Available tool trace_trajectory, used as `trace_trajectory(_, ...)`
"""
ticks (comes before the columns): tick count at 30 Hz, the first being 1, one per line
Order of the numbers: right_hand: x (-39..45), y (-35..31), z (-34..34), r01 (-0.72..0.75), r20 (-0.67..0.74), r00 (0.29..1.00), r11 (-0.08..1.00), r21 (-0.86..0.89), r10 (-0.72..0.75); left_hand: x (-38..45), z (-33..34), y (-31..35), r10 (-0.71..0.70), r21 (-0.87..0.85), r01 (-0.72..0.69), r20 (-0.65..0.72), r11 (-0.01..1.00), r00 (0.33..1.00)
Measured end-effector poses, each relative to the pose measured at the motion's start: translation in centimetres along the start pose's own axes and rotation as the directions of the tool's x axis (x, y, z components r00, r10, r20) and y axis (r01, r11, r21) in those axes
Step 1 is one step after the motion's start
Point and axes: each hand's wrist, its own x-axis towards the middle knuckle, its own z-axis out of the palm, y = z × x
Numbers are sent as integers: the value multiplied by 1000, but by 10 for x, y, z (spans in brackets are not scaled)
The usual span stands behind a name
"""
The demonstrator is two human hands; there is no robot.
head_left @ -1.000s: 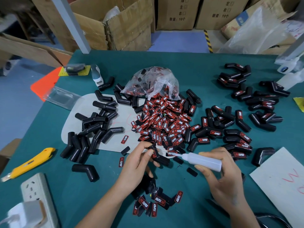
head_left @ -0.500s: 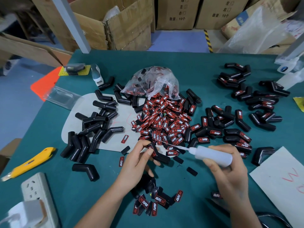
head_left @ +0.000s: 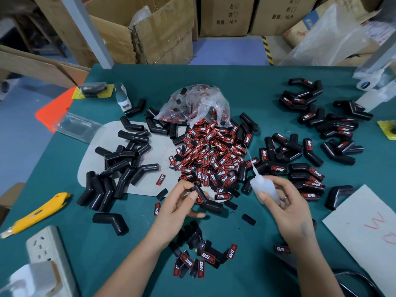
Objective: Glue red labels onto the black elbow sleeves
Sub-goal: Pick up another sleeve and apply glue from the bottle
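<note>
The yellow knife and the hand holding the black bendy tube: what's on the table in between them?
In the head view, one unlabelled black elbow sleeve lies on the green table between the yellow utility knife and the left hand. A loose red label lies nearer the hand.

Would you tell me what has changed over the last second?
The right hand swung the glue bottle away from the sleeve, its nozzle now pointing up over the label pile. The left hand keeps holding the sleeve; the piles lie unchanged.
</note>
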Motion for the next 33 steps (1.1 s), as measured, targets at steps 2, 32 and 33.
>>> trace_trajectory(2,2,0,-1,-7,7,1000,1000,-29,7,0,0,-1,8,-15,-8,10,1000,1000)
trace_trajectory(32,5,0,-21,-44,85,993,944,-328,76,-5,3,7,11,-145,1,82,989,997)
trace_trajectory(33,4,-2,-22,-33,104,992,945,-324,70,-5,4,7,9,-151,3,77,988,997)
